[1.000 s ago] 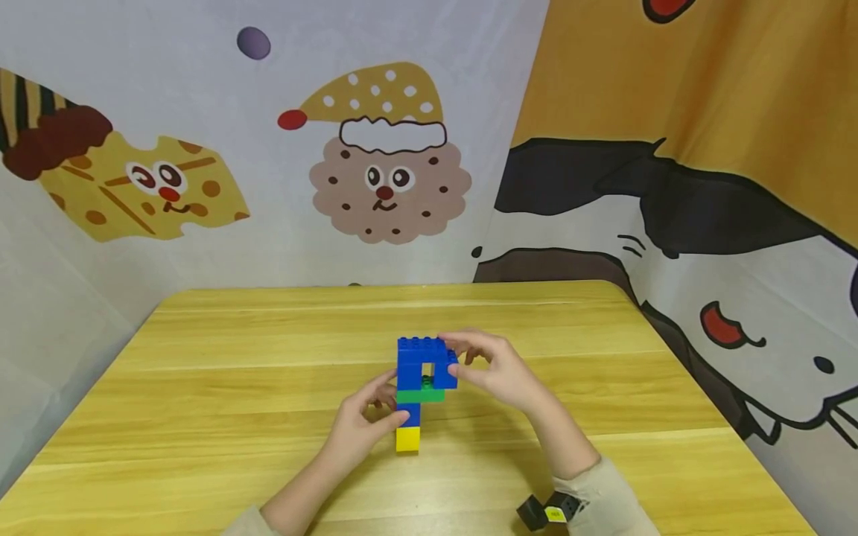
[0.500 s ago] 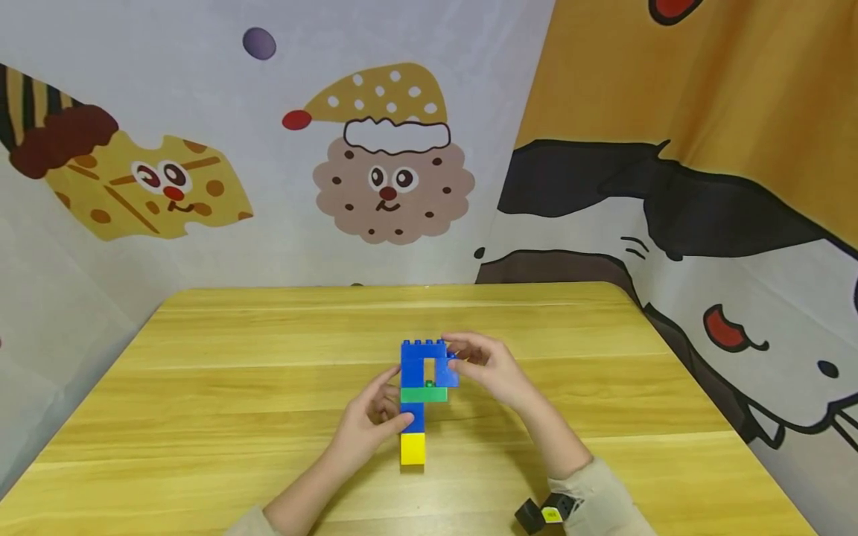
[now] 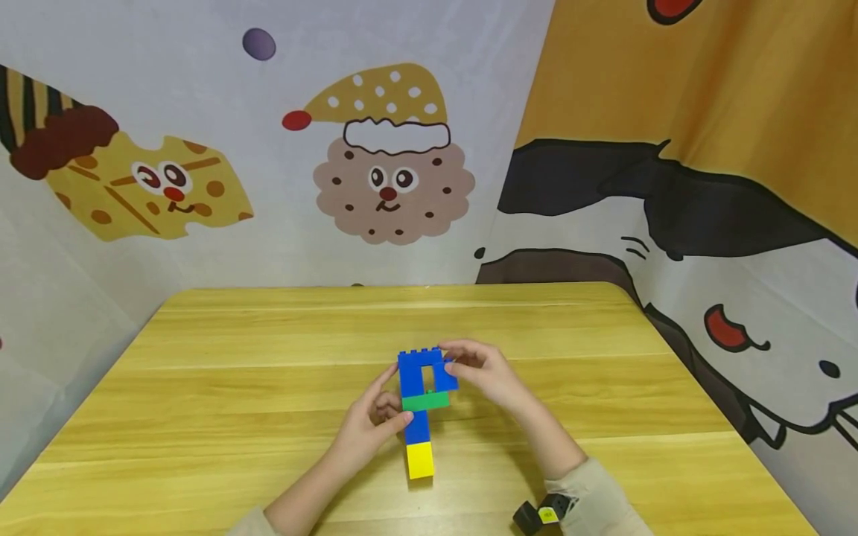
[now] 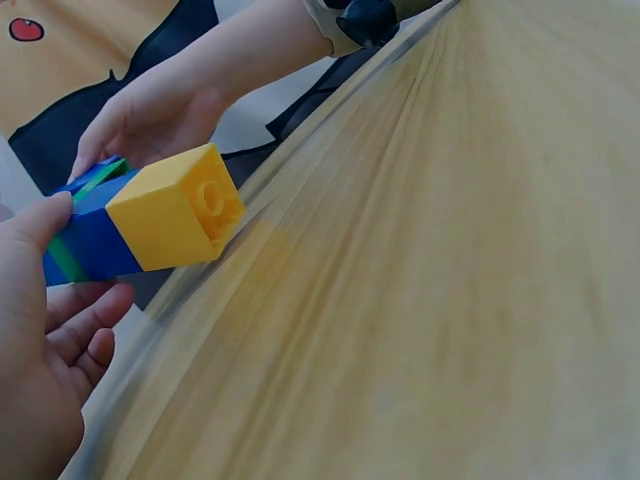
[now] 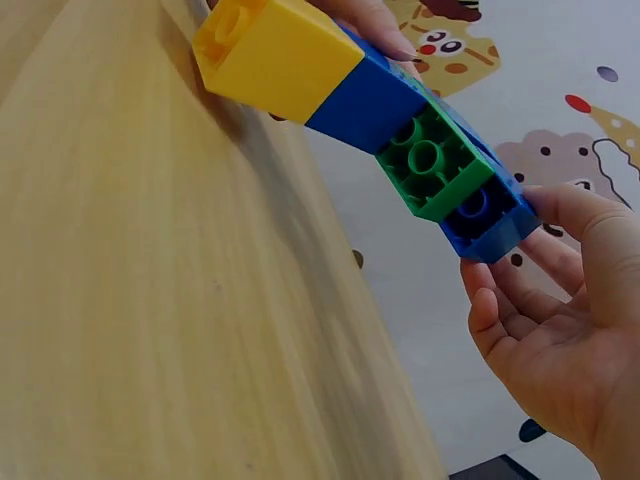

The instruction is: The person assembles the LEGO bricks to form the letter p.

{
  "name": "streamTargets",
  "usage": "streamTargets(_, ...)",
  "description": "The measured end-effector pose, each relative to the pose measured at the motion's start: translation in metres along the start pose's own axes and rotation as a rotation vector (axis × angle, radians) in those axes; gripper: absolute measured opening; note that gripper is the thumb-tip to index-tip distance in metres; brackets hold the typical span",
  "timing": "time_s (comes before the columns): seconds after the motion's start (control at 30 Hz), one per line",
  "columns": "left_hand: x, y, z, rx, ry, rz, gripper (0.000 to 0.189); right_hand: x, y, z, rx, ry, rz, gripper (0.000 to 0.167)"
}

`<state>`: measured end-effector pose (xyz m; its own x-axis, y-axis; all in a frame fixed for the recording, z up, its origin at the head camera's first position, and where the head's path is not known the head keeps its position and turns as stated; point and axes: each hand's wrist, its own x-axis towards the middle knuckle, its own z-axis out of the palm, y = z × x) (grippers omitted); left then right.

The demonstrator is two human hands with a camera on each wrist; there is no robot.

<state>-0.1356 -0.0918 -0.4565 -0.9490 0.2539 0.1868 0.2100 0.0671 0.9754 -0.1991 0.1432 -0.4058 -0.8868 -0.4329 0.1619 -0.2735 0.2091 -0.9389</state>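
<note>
A joined stack of toy building bricks is held off the table by both hands. Its lower end is a yellow brick point(image 3: 420, 460), followed by a blue brick point(image 3: 418, 427), a green brick point(image 3: 426, 401) and several blue bricks point(image 3: 411, 376) framing a small gap. My left hand point(image 3: 365, 417) grips the stack from the left, thumb on the blue brick near the green one. On the other side, my right hand point(image 3: 492, 378) pinches the blue brick point(image 3: 445, 377) at the upper right. The hollow underside of the green brick point(image 5: 428, 160) shows in the right wrist view.
The wooden table point(image 3: 268, 335) spreads beneath the hands. A black device with a yellow label point(image 3: 548, 514) is strapped at the right wrist. Behind the table hangs a cloth printed with cartoon figures point(image 3: 394, 190).
The brick stack has tilted, its yellow end swinging nearer to me and slightly right while the top dips a little. Both hands keep their hold on it.
</note>
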Motion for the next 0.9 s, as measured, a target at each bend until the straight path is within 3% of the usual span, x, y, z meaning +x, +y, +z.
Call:
streamTargets(0.3,0.001,-0.002,-0.001,-0.05,0.002,-0.051,0.073,0.001,0.007,0.005,0.006,0.001,0.077,0.033)
streamTargets(0.5,0.001,-0.002,-0.002,-0.085,0.002,-0.091,0.073,-0.004,-0.013,0.008,0.004,0.005,0.101,0.031)
streamTargets(0.9,0.003,-0.006,-0.004,-0.08,-0.009,-0.099,0.07,-0.006,-0.015,0.011,0.036,0.033,0.16,0.031)
